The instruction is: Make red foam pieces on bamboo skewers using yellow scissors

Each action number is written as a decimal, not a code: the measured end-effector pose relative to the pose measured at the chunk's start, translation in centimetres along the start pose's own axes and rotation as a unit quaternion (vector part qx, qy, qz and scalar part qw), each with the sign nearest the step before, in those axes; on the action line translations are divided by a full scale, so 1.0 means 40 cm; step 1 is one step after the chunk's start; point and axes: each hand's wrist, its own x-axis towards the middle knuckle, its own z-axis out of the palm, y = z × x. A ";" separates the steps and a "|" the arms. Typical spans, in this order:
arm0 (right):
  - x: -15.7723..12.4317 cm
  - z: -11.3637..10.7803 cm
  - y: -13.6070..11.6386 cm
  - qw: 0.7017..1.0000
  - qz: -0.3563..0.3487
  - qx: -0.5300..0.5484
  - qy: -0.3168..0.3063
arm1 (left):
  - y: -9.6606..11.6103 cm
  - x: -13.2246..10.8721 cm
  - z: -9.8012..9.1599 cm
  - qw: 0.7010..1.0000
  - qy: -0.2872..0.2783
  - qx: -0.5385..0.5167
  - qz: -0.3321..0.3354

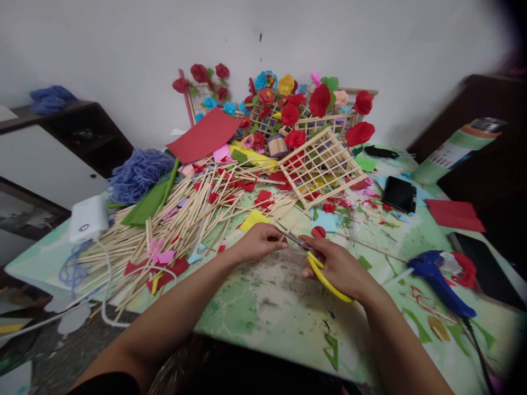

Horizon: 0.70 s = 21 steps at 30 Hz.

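My right hand [340,264] grips a pair of scissors [320,271] with yellow handles, its blades pointing up and left toward my other hand. My left hand [263,241] is closed in a pinch beside the blade tips, and what sits between its fingertips is too small to make out. Both hands are above the front middle of the green table [242,312]. Just beyond them lie a yellow paper piece [254,220], a light blue paper piece [326,220] and a small red paper disc [318,232].
Left is a heap of thin wooden sticks [197,214], with blue yarn [142,174] behind. A stick lattice [323,167] and paper flowers [290,114] stand at the back. A blue glue gun [442,282], phone [489,269] and bottle [457,151] are right. A white cable [107,274] trails from a white box [88,219].
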 end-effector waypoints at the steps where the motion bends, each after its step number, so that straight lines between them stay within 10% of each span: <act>1: 0.000 0.000 -0.001 1.000 -0.002 0.001 0.000 | -0.002 0.001 0.000 1.000 0.000 0.002 0.002; 21: -0.003 0.005 0.002 0.999 -0.004 0.046 -0.001 | -0.009 0.000 0.004 0.997 -0.020 -0.070 -0.016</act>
